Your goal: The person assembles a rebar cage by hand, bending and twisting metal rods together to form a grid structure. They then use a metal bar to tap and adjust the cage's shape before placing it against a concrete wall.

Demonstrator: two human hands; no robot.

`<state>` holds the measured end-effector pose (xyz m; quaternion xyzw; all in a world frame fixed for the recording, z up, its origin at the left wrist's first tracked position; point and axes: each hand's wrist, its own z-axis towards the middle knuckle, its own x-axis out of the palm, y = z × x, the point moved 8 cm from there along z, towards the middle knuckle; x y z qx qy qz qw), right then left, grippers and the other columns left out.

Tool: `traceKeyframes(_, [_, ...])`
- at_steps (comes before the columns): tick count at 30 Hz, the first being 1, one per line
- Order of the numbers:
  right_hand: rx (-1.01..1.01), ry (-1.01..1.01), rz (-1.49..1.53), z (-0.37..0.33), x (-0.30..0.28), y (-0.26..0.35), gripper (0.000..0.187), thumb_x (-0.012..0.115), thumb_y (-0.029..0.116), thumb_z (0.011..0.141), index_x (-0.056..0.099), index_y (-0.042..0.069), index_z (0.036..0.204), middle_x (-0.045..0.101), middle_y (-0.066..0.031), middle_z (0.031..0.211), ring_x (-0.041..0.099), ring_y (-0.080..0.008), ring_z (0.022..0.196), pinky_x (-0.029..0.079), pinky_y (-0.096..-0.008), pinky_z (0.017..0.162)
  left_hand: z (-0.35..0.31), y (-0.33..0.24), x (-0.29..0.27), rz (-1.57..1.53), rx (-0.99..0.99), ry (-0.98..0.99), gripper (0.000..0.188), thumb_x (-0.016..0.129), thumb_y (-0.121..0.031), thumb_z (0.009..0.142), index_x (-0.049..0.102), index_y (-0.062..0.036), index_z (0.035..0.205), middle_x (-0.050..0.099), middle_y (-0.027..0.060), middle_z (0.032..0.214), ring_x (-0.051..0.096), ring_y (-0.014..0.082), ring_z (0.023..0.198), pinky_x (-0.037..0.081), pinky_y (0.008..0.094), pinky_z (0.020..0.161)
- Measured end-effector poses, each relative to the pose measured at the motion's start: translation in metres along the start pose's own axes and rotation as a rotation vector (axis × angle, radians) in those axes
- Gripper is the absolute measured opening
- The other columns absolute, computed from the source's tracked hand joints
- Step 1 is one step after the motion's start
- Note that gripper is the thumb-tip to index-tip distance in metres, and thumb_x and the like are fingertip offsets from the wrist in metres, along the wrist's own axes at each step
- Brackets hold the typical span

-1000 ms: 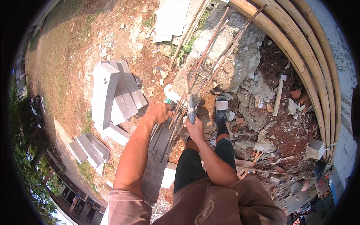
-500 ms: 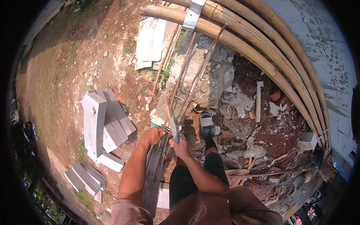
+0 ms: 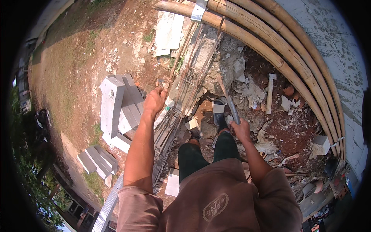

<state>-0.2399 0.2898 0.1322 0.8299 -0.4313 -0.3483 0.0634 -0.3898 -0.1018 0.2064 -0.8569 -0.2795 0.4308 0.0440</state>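
My right hand (image 3: 242, 130) is wrapped round the grey grip of a bar-like tool (image 3: 228, 98) with a rusty brown far end. The tool points up and left, apart from the rebar cage (image 3: 188, 79). Left of this cage, my left hand (image 3: 155, 101) is closed, its fingers curled away from view near the lower end of a thin brown rod (image 3: 178, 62). Whether it grips the rod or something small is hidden. The cage, made of rusty bars with cross ties, runs over a broken concrete block (image 3: 228, 58) towards my legs.
Long bamboo poles (image 3: 270, 50) cross the upper right. Grey blocks (image 3: 112, 102) are stacked at left, with more grey pieces (image 3: 96, 160) below. Rubble (image 3: 266, 145) and a hammer-like wooden tool (image 3: 270, 94) lie at right. White boards (image 3: 169, 31) rest beyond the cage.
My hands have moved apart. The right hand has drawn the tool away from the cage to the right; the left has left the cage and moved up and left. My view has shifted slightly.
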Motion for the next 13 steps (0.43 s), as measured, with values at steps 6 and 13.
traceKeyframes(6, [-0.233,-0.088,0.023,0.003,-0.069,0.039,0.032,0.065,0.032,0.080,0.058,0.000,0.086,0.059,-0.0174,0.068,0.060,-0.0346,0.066,0.044,-0.0434,0.062,-0.068,-0.035,0.077,-0.394,-0.088,-0.202,0.037,0.054,-0.034,0.090,0.063,0.0022,0.093,0.064,0.0194,0.079,0.062,0.0302,0.076,0.047,0.0382,0.074])
traceKeyframes(13, [-0.199,0.068,-0.072,0.002,-0.110,0.081,0.031,0.063,0.033,0.081,0.059,0.003,0.089,0.061,-0.0152,0.073,0.061,-0.0268,0.070,0.045,-0.0407,0.065,-0.139,0.083,0.210,-0.351,-0.419,-0.218,0.041,0.062,-0.038,0.085,0.061,-0.0066,0.111,0.064,0.0196,0.103,0.060,0.0307,0.101,0.044,0.0384,0.091])
